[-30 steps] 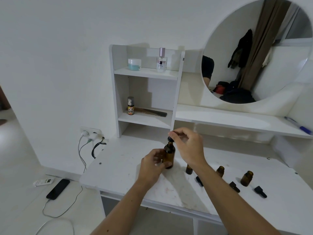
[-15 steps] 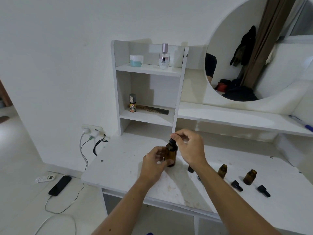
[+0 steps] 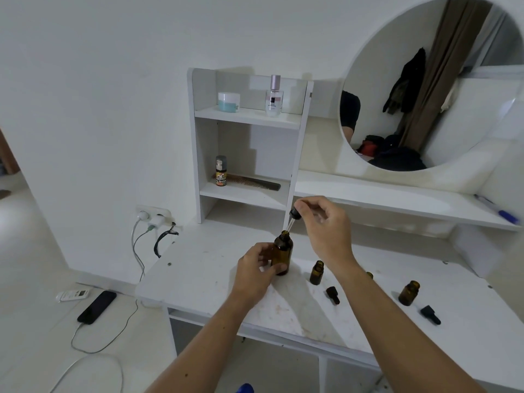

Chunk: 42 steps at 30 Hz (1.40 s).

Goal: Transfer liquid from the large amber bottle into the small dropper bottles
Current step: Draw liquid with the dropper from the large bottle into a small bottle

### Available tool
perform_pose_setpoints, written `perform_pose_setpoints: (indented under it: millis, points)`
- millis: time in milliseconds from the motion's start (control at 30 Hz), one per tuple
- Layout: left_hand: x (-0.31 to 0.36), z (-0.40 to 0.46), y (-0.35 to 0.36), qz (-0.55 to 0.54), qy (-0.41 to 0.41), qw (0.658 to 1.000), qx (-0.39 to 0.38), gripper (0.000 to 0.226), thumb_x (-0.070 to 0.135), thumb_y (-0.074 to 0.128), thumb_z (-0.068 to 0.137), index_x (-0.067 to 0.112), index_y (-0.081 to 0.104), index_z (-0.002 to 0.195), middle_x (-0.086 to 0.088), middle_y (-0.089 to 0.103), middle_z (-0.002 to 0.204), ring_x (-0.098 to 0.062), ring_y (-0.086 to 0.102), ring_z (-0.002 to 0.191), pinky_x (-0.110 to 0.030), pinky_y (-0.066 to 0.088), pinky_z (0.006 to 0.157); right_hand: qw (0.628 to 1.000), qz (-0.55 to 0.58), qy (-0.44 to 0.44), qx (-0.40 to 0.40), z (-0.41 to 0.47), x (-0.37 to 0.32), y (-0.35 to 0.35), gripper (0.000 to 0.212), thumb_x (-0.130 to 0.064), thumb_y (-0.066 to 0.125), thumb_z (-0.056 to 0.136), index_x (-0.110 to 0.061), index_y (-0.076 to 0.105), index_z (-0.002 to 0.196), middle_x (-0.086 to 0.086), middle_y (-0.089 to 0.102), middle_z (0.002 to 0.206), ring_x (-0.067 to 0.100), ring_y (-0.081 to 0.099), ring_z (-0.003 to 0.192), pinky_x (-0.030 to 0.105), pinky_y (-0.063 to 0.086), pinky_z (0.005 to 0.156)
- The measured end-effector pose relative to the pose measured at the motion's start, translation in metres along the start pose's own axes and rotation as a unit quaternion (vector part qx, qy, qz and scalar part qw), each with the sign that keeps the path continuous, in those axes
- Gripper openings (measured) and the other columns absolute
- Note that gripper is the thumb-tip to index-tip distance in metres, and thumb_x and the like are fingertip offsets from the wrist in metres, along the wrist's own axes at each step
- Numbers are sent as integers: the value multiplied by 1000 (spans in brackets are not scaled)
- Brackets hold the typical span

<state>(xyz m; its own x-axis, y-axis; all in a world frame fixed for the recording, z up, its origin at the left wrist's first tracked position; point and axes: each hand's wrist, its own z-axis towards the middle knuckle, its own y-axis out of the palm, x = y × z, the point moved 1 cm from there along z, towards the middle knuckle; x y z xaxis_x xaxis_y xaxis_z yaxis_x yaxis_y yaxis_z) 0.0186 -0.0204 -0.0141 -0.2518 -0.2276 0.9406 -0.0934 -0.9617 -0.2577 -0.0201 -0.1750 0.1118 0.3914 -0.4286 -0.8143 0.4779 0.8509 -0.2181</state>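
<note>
The right hand (image 3: 326, 225) has lifted the dropper (image 3: 292, 218) out of the large amber bottle (image 3: 282, 255).

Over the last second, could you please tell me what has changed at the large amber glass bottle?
The right hand has lifted the black-bulbed dropper up out of the large amber glass bottle; only the glass tip remains at the neck. It pinched the bulb before and still does. The left hand keeps gripping the bottle on the white table.
</note>
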Motion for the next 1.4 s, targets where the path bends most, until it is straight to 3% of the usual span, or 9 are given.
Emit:
perform_pose_setpoints:
  millis: [233,433,667,800,933,1033,1133,1233,1400]
  points:
    - [5,-7,1,-9,-18,1000,11,56,14,90,78,18,61,126,7,70,114,-10,66,106,-13,53,88,998,46,-26,43,4,-20,-16,4,-16,72,99,-16,76,101,-4,78,94,9,76,91,16,57,85]
    - [12,-18,2,21,-29,998,44,69,27,94,74,19,53,130,7,60,118,-10,62,98,-17,52,81,996,49,-36,63,-4,-25,-33,4,-18,73,98,-17,75,102,-4,78,96,11,75,93,18,57,86]
    - [18,-44,22,9,-21,998,54,46,33,93,74,22,60,104,5,67,96,-13,58,79,-28,56,75,997,19,-1,74,-22,-6,-60,9,-21,73,99,-15,75,105,-4,78,99,9,74,96,18,58,89]
    - [26,-44,38,-17,-8,1000,12,39,25,92,77,18,68,107,1,69,95,-12,65,84,-19,57,77,996,11,29,80,-32,6,-69,6,-21,73,98,-19,75,103,-5,79,97,8,75,94,18,58,88]
    - [34,-43,58,-24,-6,999,-21,50,28,91,78,18,68,122,6,70,114,-9,66,102,-12,53,84,996,-2,47,81,-38,14,-73,2,-23,74,98,-22,75,99,-6,79,95,9,75,93,21,59,89]
    - [36,-39,72,-11,1,1000,-28,55,27,89,80,15,67,129,6,70,120,-8,65,110,-16,52,93,997,-33,35,66,-42,22,-73,6,-24,73,98,-30,73,96,-10,78,94,6,74,92,20,58,89]
    - [36,-35,78,4,6,1000,-21,41,21,87,83,15,71,121,8,74,109,-5,68,104,-18,54,93,997,-48,22,51,-45,28,-72,3,-22,73,99,-20,75,100,-7,79,92,10,76,92,23,58,89]
    - [34,-31,79,23,10,1000,-16,25,14,80,89,16,74,114,15,74,98,5,68,93,-11,52,84,998,-53,17,41,-46,32,-69,5,-20,73,98,-16,76,99,-8,79,90,8,75,91,22,58,88]
    - [33,-29,79,25,14,1000,-12,23,10,79,90,15,73,111,19,73,90,11,67,89,-5,51,79,995,-84,22,50,-46,38,-67,10,-18,74,98,-19,74,87,-8,78,84,7,74,87,21,57,85]
